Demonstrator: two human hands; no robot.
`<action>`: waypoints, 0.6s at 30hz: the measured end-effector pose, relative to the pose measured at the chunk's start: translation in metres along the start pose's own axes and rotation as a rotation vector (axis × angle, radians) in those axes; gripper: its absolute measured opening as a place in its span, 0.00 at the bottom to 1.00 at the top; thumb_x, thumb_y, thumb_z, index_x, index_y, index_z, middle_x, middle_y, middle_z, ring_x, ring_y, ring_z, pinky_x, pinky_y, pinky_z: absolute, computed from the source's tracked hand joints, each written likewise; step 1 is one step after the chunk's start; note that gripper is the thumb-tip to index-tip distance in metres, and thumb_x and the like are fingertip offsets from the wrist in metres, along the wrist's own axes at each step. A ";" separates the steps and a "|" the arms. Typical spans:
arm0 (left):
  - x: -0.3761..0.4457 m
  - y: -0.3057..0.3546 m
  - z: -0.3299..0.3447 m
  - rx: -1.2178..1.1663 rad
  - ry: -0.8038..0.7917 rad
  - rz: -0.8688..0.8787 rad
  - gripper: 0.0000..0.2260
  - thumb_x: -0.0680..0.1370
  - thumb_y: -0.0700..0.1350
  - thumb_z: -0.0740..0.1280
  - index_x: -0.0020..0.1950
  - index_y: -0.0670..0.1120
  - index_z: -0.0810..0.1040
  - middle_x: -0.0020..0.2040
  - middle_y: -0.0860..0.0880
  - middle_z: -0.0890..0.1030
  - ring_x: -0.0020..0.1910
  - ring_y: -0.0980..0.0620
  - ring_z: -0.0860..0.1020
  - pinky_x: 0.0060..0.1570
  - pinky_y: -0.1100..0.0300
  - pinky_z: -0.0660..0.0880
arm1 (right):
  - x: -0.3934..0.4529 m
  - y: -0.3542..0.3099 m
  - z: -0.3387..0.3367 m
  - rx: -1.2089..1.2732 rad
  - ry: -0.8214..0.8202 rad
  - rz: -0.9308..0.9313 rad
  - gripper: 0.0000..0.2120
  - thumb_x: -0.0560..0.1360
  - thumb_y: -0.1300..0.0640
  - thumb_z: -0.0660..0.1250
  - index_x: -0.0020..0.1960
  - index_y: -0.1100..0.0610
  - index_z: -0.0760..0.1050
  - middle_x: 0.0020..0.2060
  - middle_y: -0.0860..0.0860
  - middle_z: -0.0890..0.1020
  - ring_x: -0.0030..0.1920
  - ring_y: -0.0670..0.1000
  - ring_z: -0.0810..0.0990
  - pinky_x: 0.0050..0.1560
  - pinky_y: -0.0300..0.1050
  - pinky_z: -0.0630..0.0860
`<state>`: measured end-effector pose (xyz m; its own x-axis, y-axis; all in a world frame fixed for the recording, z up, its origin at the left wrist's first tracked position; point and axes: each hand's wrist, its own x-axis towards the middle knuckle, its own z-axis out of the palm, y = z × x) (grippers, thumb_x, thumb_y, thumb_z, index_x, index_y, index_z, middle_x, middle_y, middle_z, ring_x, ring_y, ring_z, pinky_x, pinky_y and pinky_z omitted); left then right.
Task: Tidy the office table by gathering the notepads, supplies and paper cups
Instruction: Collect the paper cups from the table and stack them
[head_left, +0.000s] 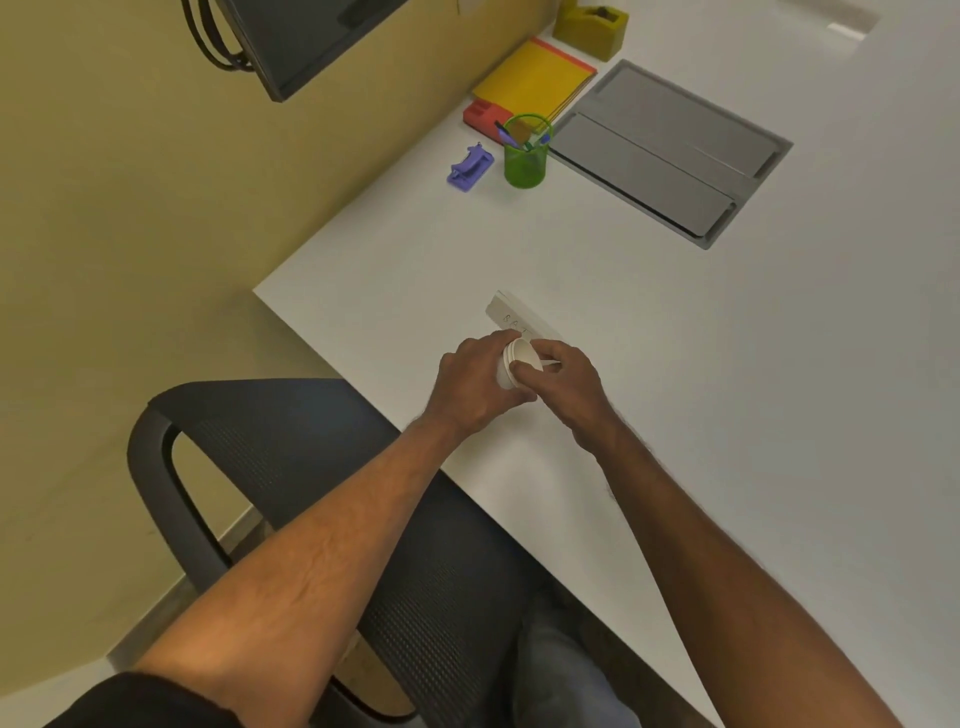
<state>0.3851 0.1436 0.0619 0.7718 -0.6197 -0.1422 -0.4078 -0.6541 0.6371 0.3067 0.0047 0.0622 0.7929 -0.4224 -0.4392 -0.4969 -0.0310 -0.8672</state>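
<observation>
On the far left, up on the yellowish wall (104, 208), there's a dark flat screen (296, 41) with black cables (208, 41) looped beside it. Below that, near left, a black mesh office chair (311, 467) sits pushed up to the edge of the white office table (727, 415).

Over the near part of the table, both hands meet on a small white paper cup (517, 364). The left hand (475, 387) has its fingers curled round the cup's side, holding it tilted so the open mouth faces right. The right hand (569, 382) pinches the cup's rim, thumb on the near edge. Whether it's one cup or a few stacked, can't tell. Just beyond the hands lies a flat white card with some faint lettering (519, 317), partly hidden by them.

Farther off along the table's far left edge: a small purple plastic stapler-like thing (470, 169), then a green mesh pen cup (525, 156) with a couple of pens in it, a red block (485, 117) behind it, and a yellow notepad with an orange edge (537, 78). Right of those is a grey recessed cable hatch (670, 150) set into the tabletop, and at the far end a yellow box-shaped desk holder (592, 26).
</observation>
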 end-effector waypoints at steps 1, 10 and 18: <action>-0.001 0.000 0.001 -0.004 0.000 0.001 0.31 0.68 0.63 0.75 0.68 0.58 0.70 0.61 0.58 0.80 0.56 0.51 0.75 0.57 0.49 0.72 | -0.001 0.001 0.001 -0.001 0.007 -0.004 0.27 0.66 0.44 0.74 0.64 0.50 0.79 0.56 0.43 0.82 0.55 0.45 0.81 0.53 0.44 0.79; -0.001 -0.008 0.003 -0.013 -0.043 -0.009 0.31 0.68 0.64 0.76 0.66 0.59 0.70 0.61 0.58 0.80 0.55 0.53 0.75 0.57 0.48 0.74 | 0.002 0.005 0.006 -0.067 0.032 -0.012 0.25 0.65 0.44 0.74 0.61 0.49 0.79 0.53 0.40 0.81 0.51 0.41 0.80 0.47 0.37 0.76; 0.003 -0.008 0.003 -0.014 -0.048 -0.013 0.28 0.69 0.63 0.74 0.65 0.59 0.71 0.60 0.59 0.80 0.55 0.52 0.76 0.56 0.47 0.75 | 0.009 0.005 0.005 -0.078 0.036 -0.009 0.24 0.63 0.44 0.72 0.58 0.46 0.79 0.54 0.40 0.81 0.54 0.42 0.80 0.51 0.41 0.78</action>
<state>0.3897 0.1457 0.0540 0.7527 -0.6315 -0.1860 -0.3909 -0.6560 0.6456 0.3130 0.0050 0.0523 0.7850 -0.4541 -0.4214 -0.5168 -0.1050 -0.8496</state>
